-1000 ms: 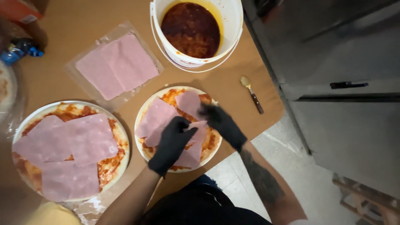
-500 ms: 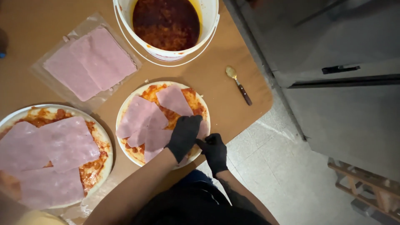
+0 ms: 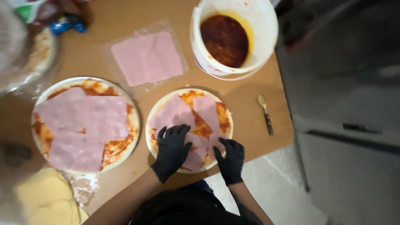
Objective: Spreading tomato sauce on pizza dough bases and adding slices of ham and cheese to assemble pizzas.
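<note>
The small pizza (image 3: 189, 129) lies on the brown table (image 3: 246, 104), spread with red sauce and partly covered by pale pink ham slices (image 3: 175, 114). The left hand (image 3: 173, 150), black-gloved, presses flat with fingers spread at its 7 o'clock edge; the right hand (image 3: 230, 160), fingers loosely spread, touches its 5 o'clock edge. A sauce bucket (image 3: 233, 37) stands at 1 o'clock, a bigger pizza (image 3: 83, 125) at 9 o'clock.
</note>
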